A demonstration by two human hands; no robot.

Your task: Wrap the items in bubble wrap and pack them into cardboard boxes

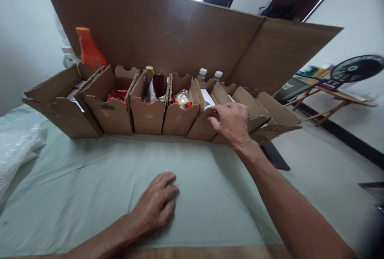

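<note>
My left hand (157, 203) lies palm down on the pale green cloth (120, 171), fingers loosely spread, holding nothing. My right hand (232, 123) reaches to the row of upright cardboard bins, over the front edges of the fifth bin (199, 125) and the one right of it. Its thumb and index finger are apart near a white item (207, 98) in the fifth bin; the other fingers are partly hidden. Farther left, red packets (118, 96) lie in one bin (111, 119), and a clear-and-red snack packet (183, 98) sits in another bin (180, 121).
Behind the bins stands a tall cardboard panel (180, 31). An orange bottle (90, 51) and two white-capped bottles (203, 73) stand between. Bubble wrap (21, 147) lies at the left. A black fan (354, 69) rests on a wooden stand (339, 95) at the right.
</note>
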